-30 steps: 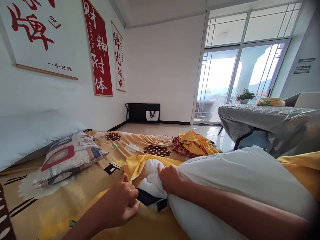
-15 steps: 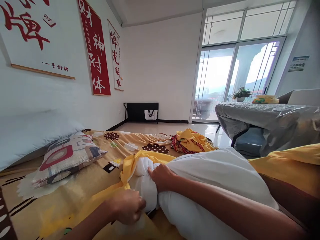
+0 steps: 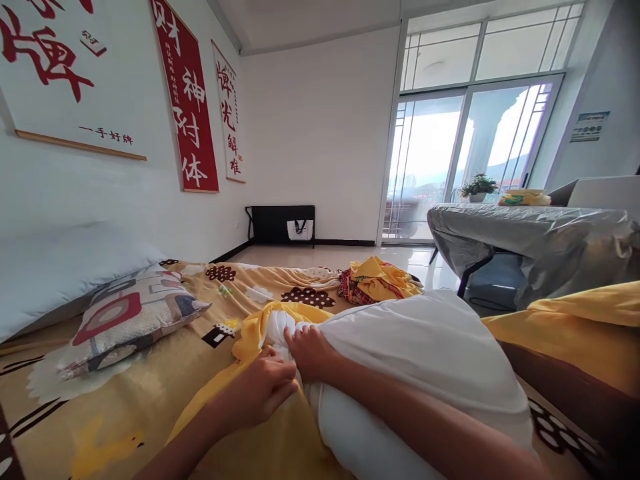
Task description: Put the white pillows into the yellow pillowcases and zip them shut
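A big white pillow (image 3: 425, 353) lies across my lap on the bed. Its far end is bunched inside the mouth of a yellow pillowcase (image 3: 250, 330). My right hand (image 3: 310, 353) is closed on the bunched white end of the pillow. My left hand (image 3: 263, 393) is closed on the yellow pillowcase fabric just below it, touching the right hand. The yellow cloth runs under my left forearm toward me.
A patterned cushion (image 3: 130, 313) lies at the left on the yellow printed bedsheet (image 3: 165, 380), beside a pale pillow (image 3: 60, 267) by the wall. A heap of yellow and red cloth (image 3: 377, 283) sits at the bed's far end. A covered grey table (image 3: 530, 233) stands at the right.
My left hand has moved up from the sheet to meet the right hand, pulling yellow fabric over the black patch. The pillow's end has shifted slightly left and away.
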`<state>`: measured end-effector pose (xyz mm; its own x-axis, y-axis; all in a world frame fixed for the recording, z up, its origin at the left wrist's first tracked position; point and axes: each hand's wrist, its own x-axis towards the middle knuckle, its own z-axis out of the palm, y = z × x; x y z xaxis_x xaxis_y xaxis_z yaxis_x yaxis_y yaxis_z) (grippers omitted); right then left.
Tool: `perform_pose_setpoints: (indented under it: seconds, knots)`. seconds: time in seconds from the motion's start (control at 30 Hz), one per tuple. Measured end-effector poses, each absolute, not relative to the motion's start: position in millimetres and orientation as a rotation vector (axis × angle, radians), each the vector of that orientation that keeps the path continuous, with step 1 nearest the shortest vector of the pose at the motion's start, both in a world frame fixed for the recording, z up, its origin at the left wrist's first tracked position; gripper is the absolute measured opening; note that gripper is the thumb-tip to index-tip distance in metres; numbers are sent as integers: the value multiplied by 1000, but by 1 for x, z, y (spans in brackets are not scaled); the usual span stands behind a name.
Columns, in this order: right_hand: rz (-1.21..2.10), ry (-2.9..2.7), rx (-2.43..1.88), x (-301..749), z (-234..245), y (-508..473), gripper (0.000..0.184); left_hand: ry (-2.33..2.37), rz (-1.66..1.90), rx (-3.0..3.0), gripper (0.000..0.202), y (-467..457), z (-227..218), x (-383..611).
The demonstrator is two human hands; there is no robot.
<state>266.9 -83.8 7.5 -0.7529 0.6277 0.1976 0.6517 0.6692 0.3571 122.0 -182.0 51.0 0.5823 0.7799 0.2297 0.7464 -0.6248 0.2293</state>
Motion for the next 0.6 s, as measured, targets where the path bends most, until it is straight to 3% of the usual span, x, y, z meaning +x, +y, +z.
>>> perform_pose_setpoints:
  seconds: [0.1,0.17,0.37,0.47,0.6]
  knots:
    - [-605,-2785,-1022,283,22,-91,93,1410,343,2649,16,-181,45,109]
    - [-592,-2782,-874,293,28,-102,90,1440,206,2624,15,-176,35,98]
    - [-440,-3033,-456,295,4,-123,18,1317,181,2643,7,-175,15,84]
    - [-385,-3058,-465,274,-18,-107,10,1194,260,2712,18,-179,23,97]
    - [17,-2851,-614,246,-38,-87,12,1154,524,2720,14,-175,36,115]
